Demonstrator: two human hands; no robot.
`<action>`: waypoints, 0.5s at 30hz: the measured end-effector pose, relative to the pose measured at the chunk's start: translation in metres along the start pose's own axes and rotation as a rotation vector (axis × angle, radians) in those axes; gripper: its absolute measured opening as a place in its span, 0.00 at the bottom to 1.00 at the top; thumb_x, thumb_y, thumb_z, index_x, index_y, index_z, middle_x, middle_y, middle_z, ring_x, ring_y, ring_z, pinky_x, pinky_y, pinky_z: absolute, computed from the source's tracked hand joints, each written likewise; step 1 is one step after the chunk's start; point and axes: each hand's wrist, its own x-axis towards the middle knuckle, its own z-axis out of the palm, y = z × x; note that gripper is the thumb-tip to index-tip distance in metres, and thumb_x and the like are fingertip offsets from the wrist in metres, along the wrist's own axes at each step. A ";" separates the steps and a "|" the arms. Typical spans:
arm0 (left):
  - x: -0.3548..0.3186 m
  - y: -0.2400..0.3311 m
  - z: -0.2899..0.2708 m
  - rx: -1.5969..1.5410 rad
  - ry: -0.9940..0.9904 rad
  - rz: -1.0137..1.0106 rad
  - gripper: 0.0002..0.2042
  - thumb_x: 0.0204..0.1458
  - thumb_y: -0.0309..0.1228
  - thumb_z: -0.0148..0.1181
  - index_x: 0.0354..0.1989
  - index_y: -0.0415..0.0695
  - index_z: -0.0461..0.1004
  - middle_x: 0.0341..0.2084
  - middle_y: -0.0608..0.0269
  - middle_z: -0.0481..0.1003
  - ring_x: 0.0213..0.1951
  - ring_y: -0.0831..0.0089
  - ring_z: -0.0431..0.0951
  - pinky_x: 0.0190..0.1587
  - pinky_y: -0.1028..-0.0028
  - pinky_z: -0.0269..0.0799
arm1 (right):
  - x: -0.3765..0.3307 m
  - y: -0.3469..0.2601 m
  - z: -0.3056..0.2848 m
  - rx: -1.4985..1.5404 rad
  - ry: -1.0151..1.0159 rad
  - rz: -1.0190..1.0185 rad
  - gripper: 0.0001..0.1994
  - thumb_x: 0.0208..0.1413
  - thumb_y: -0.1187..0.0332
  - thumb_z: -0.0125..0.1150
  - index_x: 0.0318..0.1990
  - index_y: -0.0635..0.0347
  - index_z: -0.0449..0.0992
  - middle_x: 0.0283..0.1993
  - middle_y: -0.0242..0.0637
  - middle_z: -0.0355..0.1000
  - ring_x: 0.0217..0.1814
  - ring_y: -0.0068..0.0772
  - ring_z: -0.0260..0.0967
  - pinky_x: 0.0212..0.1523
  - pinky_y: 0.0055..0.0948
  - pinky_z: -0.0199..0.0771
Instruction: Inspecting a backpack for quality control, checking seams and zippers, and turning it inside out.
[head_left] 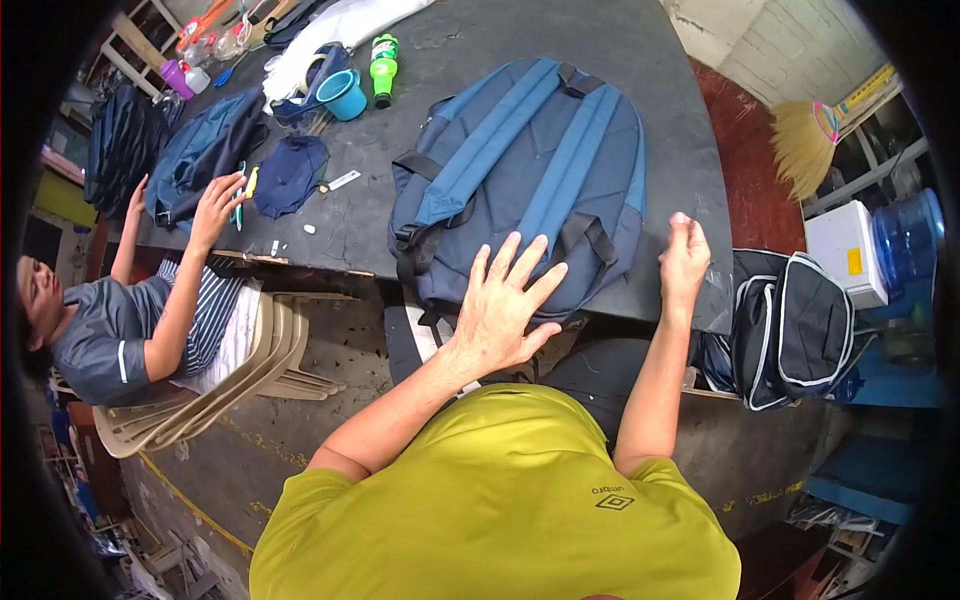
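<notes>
A navy and blue backpack (525, 170) lies on the dark table in front of me, its padded shoulder straps facing up and its black buckles and webbing near the lower side. Fingers spread, my left hand (505, 305) rests flat on the lower middle of the bag. Just right of the backpack, over the table's edge area, my right hand (685, 255) is closed with its fingers curled in. Whatever it may hold is hidden.
At left a seated person (130, 330) has both hands by another blue backpack (205, 150). A navy cloth piece (290, 175), teal cup (342, 95) and green bottle (383, 70) lie farther back. Black bags (800, 325) stand at right, below a broom (803, 145).
</notes>
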 end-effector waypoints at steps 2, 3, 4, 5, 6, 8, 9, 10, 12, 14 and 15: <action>0.001 0.001 -0.003 -0.020 -0.032 0.005 0.47 0.45 0.42 0.85 0.78 0.53 0.69 0.81 0.47 0.57 0.80 0.37 0.56 0.77 0.32 0.53 | -0.001 -0.011 -0.006 0.089 0.047 0.101 0.21 0.78 0.50 0.59 0.39 0.60 0.78 0.28 0.22 0.68 0.26 0.14 0.62 0.25 0.22 0.63; 0.004 0.004 0.002 -0.025 -0.020 -0.002 0.47 0.45 0.42 0.85 0.78 0.53 0.69 0.81 0.47 0.57 0.80 0.37 0.56 0.77 0.32 0.53 | 0.002 -0.016 -0.013 0.083 0.038 0.092 0.21 0.78 0.50 0.59 0.39 0.60 0.78 0.28 0.22 0.68 0.26 0.14 0.62 0.25 0.22 0.63; 0.007 0.006 0.009 -0.014 -0.015 0.007 0.47 0.45 0.40 0.85 0.78 0.53 0.69 0.81 0.47 0.57 0.80 0.37 0.56 0.77 0.32 0.53 | 0.003 -0.023 -0.020 -0.022 -0.006 0.069 0.22 0.77 0.50 0.60 0.39 0.61 0.78 0.29 0.22 0.69 0.27 0.14 0.63 0.27 0.21 0.64; 0.009 0.008 0.016 -0.002 -0.011 0.013 0.47 0.45 0.39 0.85 0.77 0.53 0.69 0.81 0.47 0.57 0.80 0.37 0.55 0.77 0.32 0.54 | 0.008 -0.026 -0.023 -0.126 -0.051 0.046 0.22 0.77 0.50 0.61 0.38 0.62 0.78 0.30 0.23 0.71 0.28 0.13 0.64 0.29 0.21 0.65; 0.009 0.009 0.020 0.018 -0.004 0.023 0.47 0.45 0.37 0.84 0.78 0.53 0.69 0.82 0.47 0.56 0.81 0.38 0.55 0.78 0.33 0.54 | 0.008 -0.025 -0.021 -0.151 -0.068 -0.059 0.19 0.74 0.55 0.68 0.42 0.66 0.82 0.34 0.26 0.77 0.34 0.12 0.70 0.36 0.19 0.71; 0.006 0.009 0.024 0.043 -0.001 0.012 0.48 0.44 0.37 0.84 0.78 0.54 0.68 0.82 0.47 0.57 0.81 0.38 0.55 0.78 0.33 0.54 | 0.001 -0.020 -0.007 -0.142 -0.105 -0.108 0.16 0.73 0.60 0.71 0.47 0.68 0.83 0.39 0.29 0.81 0.37 0.15 0.73 0.40 0.21 0.75; 0.004 0.007 0.023 0.077 0.004 0.000 0.49 0.43 0.36 0.84 0.78 0.55 0.68 0.82 0.48 0.57 0.81 0.38 0.55 0.78 0.34 0.54 | -0.003 -0.022 0.007 -0.122 -0.144 -0.159 0.15 0.71 0.64 0.73 0.52 0.69 0.84 0.44 0.33 0.84 0.40 0.17 0.76 0.44 0.22 0.79; 0.004 0.007 0.020 0.062 -0.009 -0.026 0.50 0.42 0.35 0.84 0.79 0.57 0.67 0.81 0.48 0.58 0.81 0.39 0.55 0.78 0.33 0.53 | 0.000 -0.014 0.015 -0.092 -0.167 -0.138 0.16 0.68 0.70 0.76 0.57 0.70 0.84 0.49 0.37 0.86 0.47 0.20 0.78 0.54 0.24 0.80; 0.007 0.005 0.028 0.068 0.044 0.015 0.44 0.46 0.32 0.77 0.78 0.55 0.69 0.80 0.47 0.60 0.80 0.38 0.58 0.76 0.31 0.56 | 0.006 -0.008 0.010 -0.227 -0.163 -0.192 0.15 0.71 0.67 0.73 0.56 0.69 0.84 0.49 0.35 0.85 0.49 0.21 0.78 0.54 0.25 0.79; 0.008 0.002 0.039 0.084 0.109 0.052 0.40 0.49 0.29 0.72 0.77 0.55 0.70 0.79 0.46 0.62 0.78 0.37 0.61 0.75 0.31 0.59 | 0.018 0.003 0.001 -0.274 -0.050 -0.284 0.15 0.75 0.62 0.68 0.55 0.68 0.84 0.46 0.32 0.84 0.45 0.20 0.77 0.49 0.25 0.78; 0.008 0.001 0.044 0.111 0.134 0.073 0.42 0.47 0.29 0.74 0.77 0.57 0.69 0.80 0.47 0.61 0.79 0.37 0.61 0.75 0.32 0.59 | 0.024 0.011 -0.004 -0.258 0.046 -0.359 0.16 0.77 0.58 0.65 0.54 0.66 0.84 0.43 0.29 0.83 0.41 0.20 0.75 0.45 0.25 0.77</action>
